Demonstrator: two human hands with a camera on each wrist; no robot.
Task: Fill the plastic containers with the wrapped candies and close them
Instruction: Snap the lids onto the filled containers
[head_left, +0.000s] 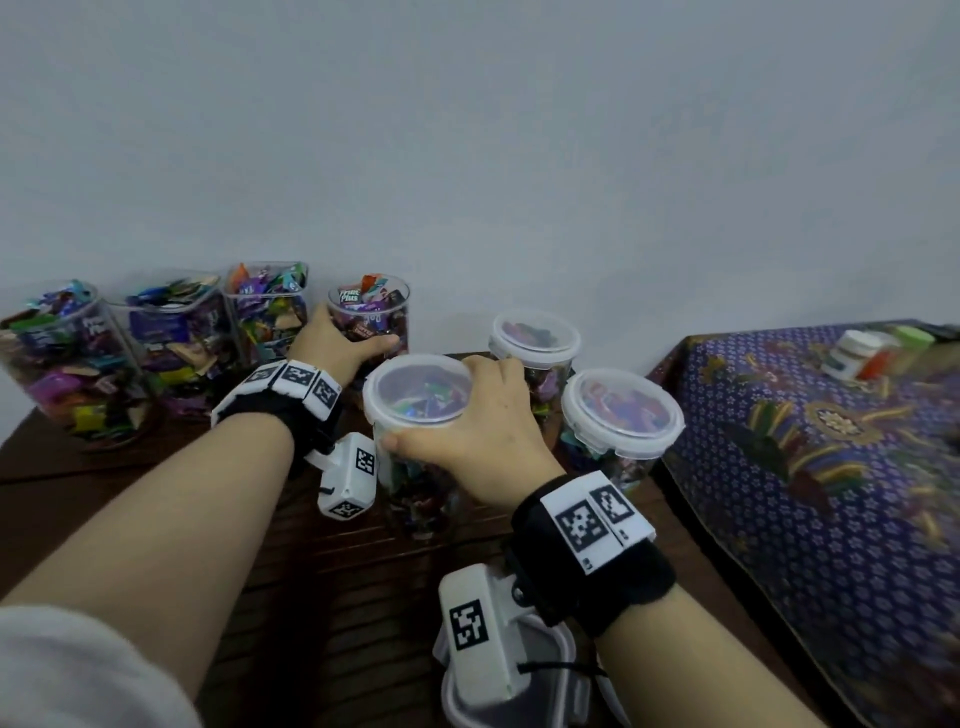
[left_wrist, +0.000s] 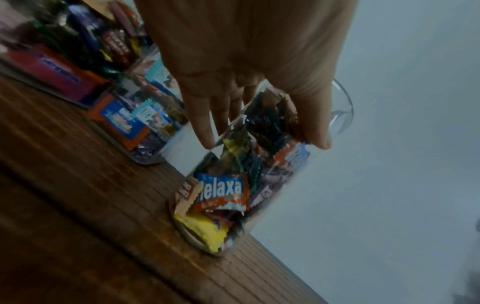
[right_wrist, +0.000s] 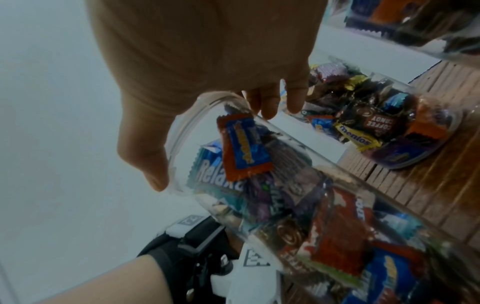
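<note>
Dark slatted wooden table (head_left: 363, 597) against a pale wall. Left hand (head_left: 337, 340) wraps fingers and thumb round an open round container (head_left: 370, 312), clear plastic, packed to the rim with wrapped candies (left_wrist: 221, 193) in mixed colours, standing at the wall. Right hand (head_left: 467, 431) grips from above the rim of a lidded container (head_left: 418, 400), nearer, between two closed containers (head_left: 623, 415) and the open one.

Both wrists wore black fabric wrist straps (head_left: 597, 571) bearing white blocks printed with black square markers (head_left: 582, 525); white boxy wrist cameras (head_left: 475, 639) hung beneath; pale grey sleeve (head_left: 62, 670) on left arm.
</note>
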